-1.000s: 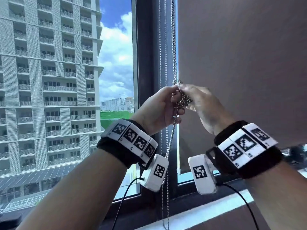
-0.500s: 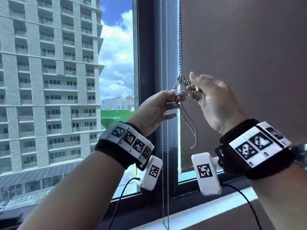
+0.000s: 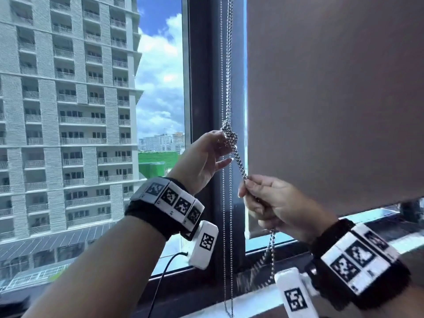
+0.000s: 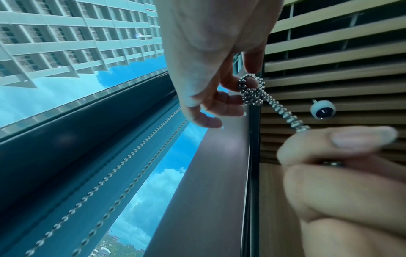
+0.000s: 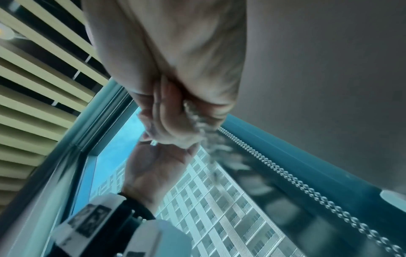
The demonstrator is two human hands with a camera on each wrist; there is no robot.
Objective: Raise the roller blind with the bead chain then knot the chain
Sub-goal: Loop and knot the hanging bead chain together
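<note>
The metal bead chain point(image 3: 228, 65) hangs in front of the dark window post. It carries a small knot point(image 3: 230, 137), and my left hand point(image 3: 221, 143) pinches the knot's loop point(image 4: 250, 83) at the fingertips. From the knot a doubled strand point(image 3: 238, 159) runs taut, down and right, into my right hand point(image 3: 246, 187). That hand grips the strand in curled fingers. The strand's tail point(image 3: 271, 246) swings blurred below the fist. The brown roller blind point(image 3: 332, 99) fills the right pane, and a strip of glass shows under its bottom edge.
A second, thinner pair of bead chains point(image 3: 226, 226) hangs straight down the window post point(image 3: 202, 88) to the sill point(image 3: 252, 294). Tower blocks and sky show through the left pane. A slatted ceiling point(image 4: 329, 43) with a small camera point(image 4: 323, 110) lies overhead.
My right hand has left the knot and slid down the doubled strand, pulling it taut down and right. The loose loops have drawn into a small knot. My left hand stays at the knot.
</note>
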